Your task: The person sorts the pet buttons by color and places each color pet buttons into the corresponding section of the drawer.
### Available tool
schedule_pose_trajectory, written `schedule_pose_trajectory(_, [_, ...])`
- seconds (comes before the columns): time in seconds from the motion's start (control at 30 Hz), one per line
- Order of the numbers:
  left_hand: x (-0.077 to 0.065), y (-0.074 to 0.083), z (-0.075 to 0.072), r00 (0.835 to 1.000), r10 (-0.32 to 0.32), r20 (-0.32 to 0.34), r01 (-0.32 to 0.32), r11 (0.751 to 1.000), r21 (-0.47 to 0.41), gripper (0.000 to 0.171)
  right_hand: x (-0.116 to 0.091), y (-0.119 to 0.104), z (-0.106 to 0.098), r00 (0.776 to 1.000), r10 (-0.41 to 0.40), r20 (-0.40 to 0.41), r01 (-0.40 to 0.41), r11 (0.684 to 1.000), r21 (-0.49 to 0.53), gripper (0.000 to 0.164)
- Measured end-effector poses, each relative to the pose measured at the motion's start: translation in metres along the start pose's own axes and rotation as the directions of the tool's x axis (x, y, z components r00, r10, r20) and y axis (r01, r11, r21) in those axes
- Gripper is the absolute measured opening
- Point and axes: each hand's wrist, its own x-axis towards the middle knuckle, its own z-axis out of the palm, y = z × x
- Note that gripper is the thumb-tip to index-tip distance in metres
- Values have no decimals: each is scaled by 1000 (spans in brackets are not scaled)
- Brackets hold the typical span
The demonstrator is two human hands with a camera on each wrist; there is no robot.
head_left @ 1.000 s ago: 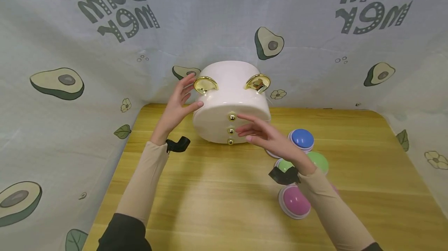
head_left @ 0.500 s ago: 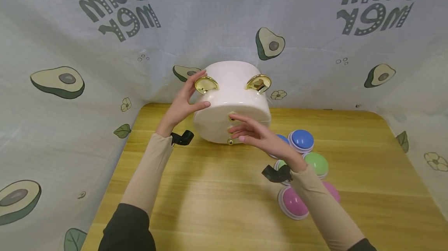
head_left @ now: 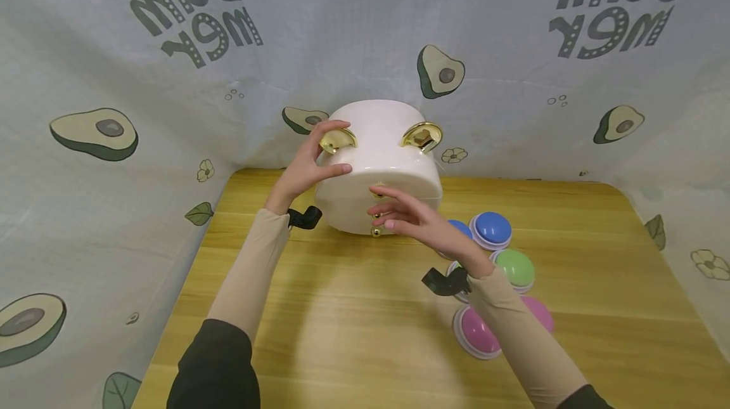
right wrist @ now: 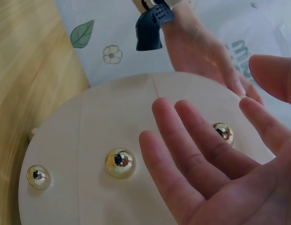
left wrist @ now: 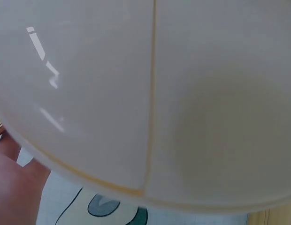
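A glossy white rounded case [head_left: 376, 123] stands against the backdrop, with two gold ear-shaped pieces on top, a left ear [head_left: 338, 140] and a right ear [head_left: 422, 136]. Gold knobs run down its front, among them the lowest knob [head_left: 376, 231]. My left hand [head_left: 302, 171] spreads around the left ear, its thumb at the case's front top edge and its fingers over the ear's far side. In front of the knobs, my right hand [head_left: 419, 222] has its fingers extended and holds nothing. The right wrist view shows a middle knob [right wrist: 120, 163] beside those fingers [right wrist: 169, 173].
Dome-topped buttons on white bases lie right of the case, among them a blue button [head_left: 493, 228], a green button [head_left: 514, 267] and a pink button [head_left: 480, 330]. My right forearm passes over some. A printed cloth [head_left: 365, 28] hangs behind the wooden table [head_left: 599, 257].
My left hand has moved right, from beside the left ear to around it. My right hand has shifted left across the front knobs. The case has not moved.
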Motion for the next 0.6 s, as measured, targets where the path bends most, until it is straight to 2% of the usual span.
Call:
schedule_pose_trajectory(0.1, [1,0,-1,999,-37,6,37,999,-12,65,1,0,0,1000,1,-5,-1,1000,12,56])
schedule_pose_trajectory(0.27, [2,-2,-3,998,-60,27,61,998,-35,66,4,3,0,1000,-5,-12,6,1000,13,57])
schedule_pose_trajectory(0.5, [8,-32,-7,997,-64,43,66,996,-57,70,6,4,0,1000,-2,-28,3,1000,17,57])
schedule_pose_trajectory(0.6, [9,-36,-9,997,-49,57,53,996,-71,70,8,4,0,999,-2,-46,2,1000,16,58])
